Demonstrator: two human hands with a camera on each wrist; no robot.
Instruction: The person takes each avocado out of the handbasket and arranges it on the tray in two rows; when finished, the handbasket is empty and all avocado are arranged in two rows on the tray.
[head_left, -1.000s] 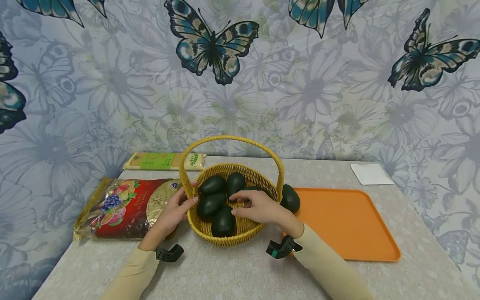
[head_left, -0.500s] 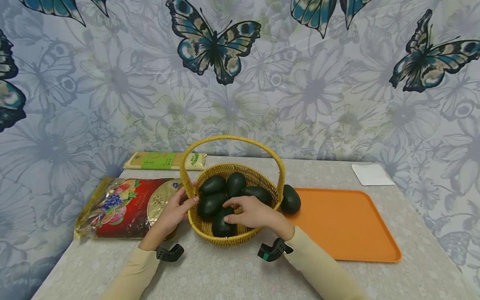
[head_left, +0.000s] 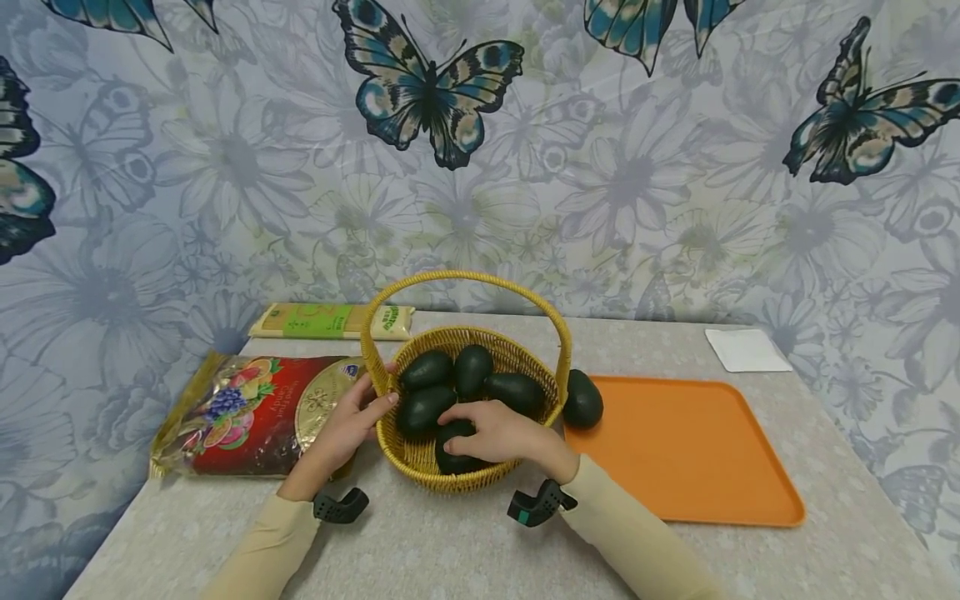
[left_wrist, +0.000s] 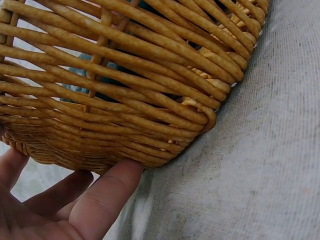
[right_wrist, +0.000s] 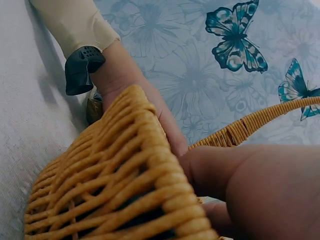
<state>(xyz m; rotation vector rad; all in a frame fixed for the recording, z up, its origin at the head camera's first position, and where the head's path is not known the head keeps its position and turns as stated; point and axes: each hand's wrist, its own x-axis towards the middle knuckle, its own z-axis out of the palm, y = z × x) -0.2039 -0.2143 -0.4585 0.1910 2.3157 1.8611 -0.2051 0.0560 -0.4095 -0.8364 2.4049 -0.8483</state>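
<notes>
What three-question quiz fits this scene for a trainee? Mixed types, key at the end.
1. Count: in the head view, how many avocados show inside the basket, and how many outside it?
2. Multiple choice: what are the fingers of the right hand closed around?
A) the basket's handle
B) the front avocado in the basket
C) the white card
3. True or false: the left hand rests on the orange tray.

Key:
1. Five inside, one outside.
2. B
3. False; it touches the basket's left side.
</notes>
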